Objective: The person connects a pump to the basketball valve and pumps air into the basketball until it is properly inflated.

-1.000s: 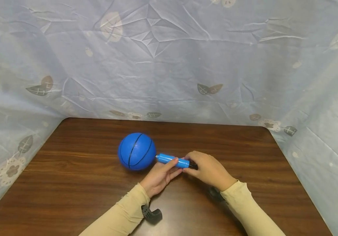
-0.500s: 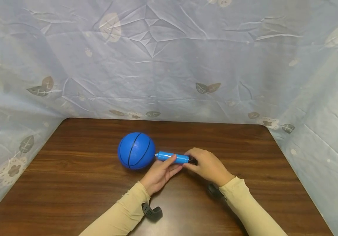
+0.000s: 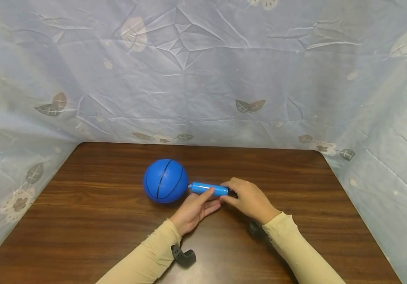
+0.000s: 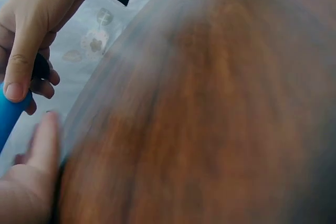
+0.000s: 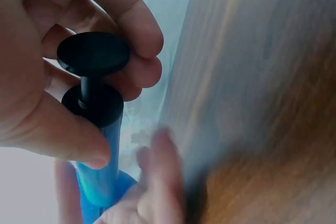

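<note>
A blue ball with black lines [image 3: 165, 181] sits left of the middle of the table in the head view. At its right side lies the metal tip of a blue hand ball pump [image 3: 200, 187], held nearly level. My left hand [image 3: 191, 213] supports the barrel from below, thumb across its top. My right hand [image 3: 251, 199] grips the pump's black handle end. In the right wrist view the round black handle [image 5: 93, 53] stands a short way out of the barrel [image 5: 107, 145], thumb on the near side and fingers curled behind.
The brown wood-grain table [image 3: 100, 221] has rounded far corners. A pale blue curtain with leaf prints [image 3: 203, 79] hangs behind and at both sides. Dark curved straps [image 3: 183, 257] are worn at the wrists.
The pump and both hands have shifted slightly toward the far side, and the pump lies a little more level. Both hands keep their hold and the ball stays in place.
</note>
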Demonstrator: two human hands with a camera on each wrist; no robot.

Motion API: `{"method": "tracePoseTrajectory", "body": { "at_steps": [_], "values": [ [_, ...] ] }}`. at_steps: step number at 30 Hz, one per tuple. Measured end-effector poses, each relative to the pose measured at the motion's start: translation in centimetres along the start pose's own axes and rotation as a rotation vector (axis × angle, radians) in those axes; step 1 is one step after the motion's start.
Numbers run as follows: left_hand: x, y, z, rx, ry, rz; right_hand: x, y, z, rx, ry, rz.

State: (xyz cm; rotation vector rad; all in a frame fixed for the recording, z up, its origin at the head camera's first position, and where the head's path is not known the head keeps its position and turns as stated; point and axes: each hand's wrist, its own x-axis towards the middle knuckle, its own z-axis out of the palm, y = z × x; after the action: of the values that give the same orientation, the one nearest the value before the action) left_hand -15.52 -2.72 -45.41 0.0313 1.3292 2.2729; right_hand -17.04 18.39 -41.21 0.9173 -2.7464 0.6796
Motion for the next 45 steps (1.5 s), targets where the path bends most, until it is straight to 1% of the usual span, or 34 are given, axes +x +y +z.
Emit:
{"method": "tracePoseTrajectory", "body": {
  "at_steps": [2, 3, 4, 5, 6, 7, 8, 9, 11, 12, 13, 14, 15, 16, 17, 19, 20, 22, 27, 29, 32, 35, 38, 42, 45],
  "values": [
    [-0.4, 0.0, 0.2, 0.128, -0.054, -0.041, 0.0, 0.3, 0.0, -0.009, 0.007, 0.009],
    [-0.8, 0.1, 0.3, 0.208, -0.091, -0.059, -0.1, 0.4, 0.0, -0.014, 0.008, 0.015],
    [-1.1, 0.3, 0.4, 0.321, -0.134, -0.054, -0.1, 0.5, -0.1, -0.018, 0.009, 0.018],
    [-1.6, 0.6, 0.6, 0.447, -0.178, -0.030, -0.1, 0.6, -0.1, -0.021, 0.009, 0.022],
    [-2.1, 1.1, 0.8, 0.567, -0.217, 0.006, -0.1, 0.7, -0.2, -0.019, 0.007, 0.026],
    [-2.6, 1.7, 1.0, 0.698, -0.250, 0.064, -0.1, 0.7, -0.2, -0.014, 0.007, 0.028],
    [-3.2, 2.4, 1.1, 0.836, -0.264, 0.143, -0.1, 0.7, -0.3, -0.011, 0.005, 0.029],
    [-3.8, 3.3, 1.3, 0.984, -0.258, 0.242, -0.1, 0.7, -0.4, -0.009, 0.005, 0.031],
    [-4.9, 5.2, 1.4, 1.264, -0.190, 0.474, 0.0, 0.8, -0.5, -0.005, 0.004, 0.039],
    [-5.2, 6.1, 1.3, 1.384, -0.130, 0.581, 0.0, 0.8, -0.6, -0.004, 0.002, 0.047],
    [-5.4, 7.0, 1.0, 1.509, -0.052, 0.683, 0.0, 0.9, -0.6, -0.007, 0.002, 0.053],
    [-5.5, 7.8, 0.6, 1.612, 0.033, 0.761, 0.0, 1.0, -0.6, -0.014, 0.002, 0.056],
    [-5.6, 8.5, 0.1, 1.695, 0.114, 0.809, 0.0, 1.0, -0.6, -0.020, 0.002, 0.057],
    [-5.5, 9.0, -0.5, 1.758, 0.183, 0.839, 0.0, 1.1, -0.6, -0.025, 0.000, 0.058],
    [-5.4, 9.4, -1.1, 1.803, 0.238, 0.846, 0.0, 1.2, -0.5, -0.031, -0.004, 0.059],
    [-5.1, 9.9, -2.2, 1.863, 0.310, 0.811, 0.1, 1.3, -0.4, -0.041, -0.009, 0.056],
    [-5.0, 10.0, -2.6, 1.877, 0.331, 0.784, 0.1, 1.4, -0.4, -0.041, -0.013, 0.056],
    [-4.9, 10.1, -3.2, 1.886, 0.349, 0.742, 0.1, 1.5, -0.3, -0.029, -0.023, 0.065],
    [-4.5, 10.1, -3.8, 1.863, 0.341, 0.694, 0.3, 1.6, -0.1, -0.003, -0.034, 0.102],
    [-4.4, 10.0, -3.9, 1.854, 0.339, 0.690, 0.4, 1.5, 0.0, 0.012, -0.038, 0.114],
    [-4.3, 10.0, -4.1, 1.842, 0.337, 0.692, 0.6, 1.4, 0.2, 0.013, -0.050, 0.112],
    [-4.1, 9.9, -4.4, 1.811, 0.343, 0.693, 1.0, 1.3, 0.4, -0.006, -0.066, 0.094],
    [-3.7, 9.9, -5.0, 1.756, 0.348, 0.692, 1.3, 1.3, 0.5, -0.035, -0.079, 0.077],
    [-3.5, 10.0, -5.7, 1.693, 0.330, 0.669, 1.7, 1.3, 0.6, -0.075, -0.084, 0.064],
    [-3.4, 10.2, -6.0, 1.677, 0.314, 0.640, 1.9, 1.2, 0.7, -0.090, -0.087, 0.066]
  ]
}}
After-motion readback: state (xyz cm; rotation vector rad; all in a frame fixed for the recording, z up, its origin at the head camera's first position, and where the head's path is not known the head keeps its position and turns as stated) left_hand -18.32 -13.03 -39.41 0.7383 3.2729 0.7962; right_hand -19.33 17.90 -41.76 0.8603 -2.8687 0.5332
